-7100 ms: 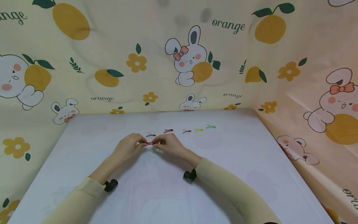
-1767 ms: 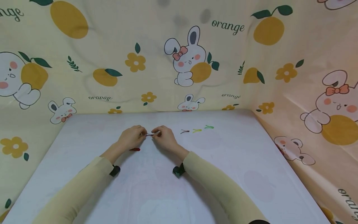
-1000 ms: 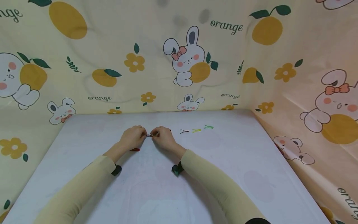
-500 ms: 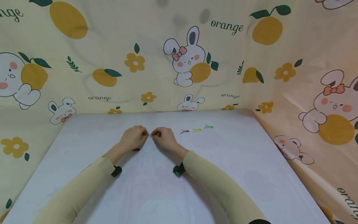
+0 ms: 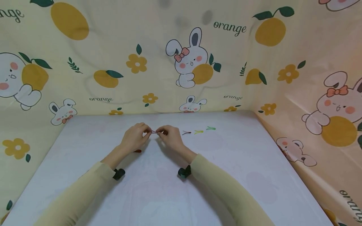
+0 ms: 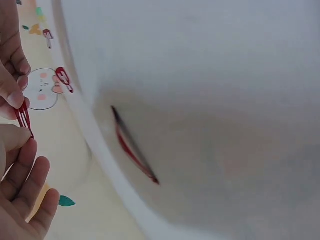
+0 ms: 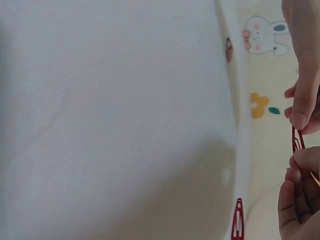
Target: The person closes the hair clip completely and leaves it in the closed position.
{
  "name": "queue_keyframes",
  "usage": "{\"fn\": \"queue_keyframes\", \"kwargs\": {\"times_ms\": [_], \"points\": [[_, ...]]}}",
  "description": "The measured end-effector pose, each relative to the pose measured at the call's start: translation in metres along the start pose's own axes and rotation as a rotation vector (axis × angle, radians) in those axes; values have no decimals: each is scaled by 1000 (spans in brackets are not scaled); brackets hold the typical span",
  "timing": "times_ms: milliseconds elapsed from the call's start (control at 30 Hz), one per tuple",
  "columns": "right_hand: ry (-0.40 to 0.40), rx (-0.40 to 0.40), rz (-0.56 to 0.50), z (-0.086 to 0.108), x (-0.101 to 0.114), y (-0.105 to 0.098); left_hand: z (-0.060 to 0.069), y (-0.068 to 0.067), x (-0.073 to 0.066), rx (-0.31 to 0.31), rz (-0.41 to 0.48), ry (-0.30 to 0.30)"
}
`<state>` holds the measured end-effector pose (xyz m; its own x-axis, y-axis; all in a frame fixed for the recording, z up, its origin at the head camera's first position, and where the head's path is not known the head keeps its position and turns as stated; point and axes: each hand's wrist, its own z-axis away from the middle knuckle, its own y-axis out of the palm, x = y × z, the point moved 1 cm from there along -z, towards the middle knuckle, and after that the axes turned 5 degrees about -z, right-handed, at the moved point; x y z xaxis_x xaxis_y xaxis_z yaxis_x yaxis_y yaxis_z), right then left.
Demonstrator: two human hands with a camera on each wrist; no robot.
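The left hand [image 5: 134, 136] and right hand [image 5: 173, 138] pinch a red hair clip [image 6: 23, 117] between their fingers. Another red clip [image 6: 129, 151] lies on the counter [image 5: 158, 188].

Between the forearms [image 5: 82, 191] the surface [image 5: 158, 197] offers a lane, a red clip [image 5: 138, 151] at its left edge, barred ahead by left grip [image 5: 135, 137], held clip [image 5: 154, 132] and right grip [image 5: 171, 137]; three clips [image 5: 199, 132] lie to the right, patterned cloth [image 5: 161, 75] behind.

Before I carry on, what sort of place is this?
Probably a staged tabletop workspace: a white table backed and flanked by a sheet printed with rabbits and oranges, with a yellow hair clip and a green hair clip lying on top.
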<state>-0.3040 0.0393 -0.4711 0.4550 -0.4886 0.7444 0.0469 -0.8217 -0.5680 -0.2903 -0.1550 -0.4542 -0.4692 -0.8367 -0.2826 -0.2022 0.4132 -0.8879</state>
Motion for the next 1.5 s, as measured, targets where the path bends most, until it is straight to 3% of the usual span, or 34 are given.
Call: {"fn": "queue_keyframes", "kwargs": {"times_ms": [367, 833, 1200, 1500], "points": [[-92, -118, -107, 10, 8, -20, 1, -9, -17, -173, 58, 89], [-272, -220, -164, 30, 16, -52, 0, -8, -50, -358, 107, 184], [-333, -262, -166, 48, 16, -66, 2, 1, -70, -381, 185, 162], [-347, -262, -169, 56, 16, -73, 2, 3, -80, -416, 233, 224]]}}
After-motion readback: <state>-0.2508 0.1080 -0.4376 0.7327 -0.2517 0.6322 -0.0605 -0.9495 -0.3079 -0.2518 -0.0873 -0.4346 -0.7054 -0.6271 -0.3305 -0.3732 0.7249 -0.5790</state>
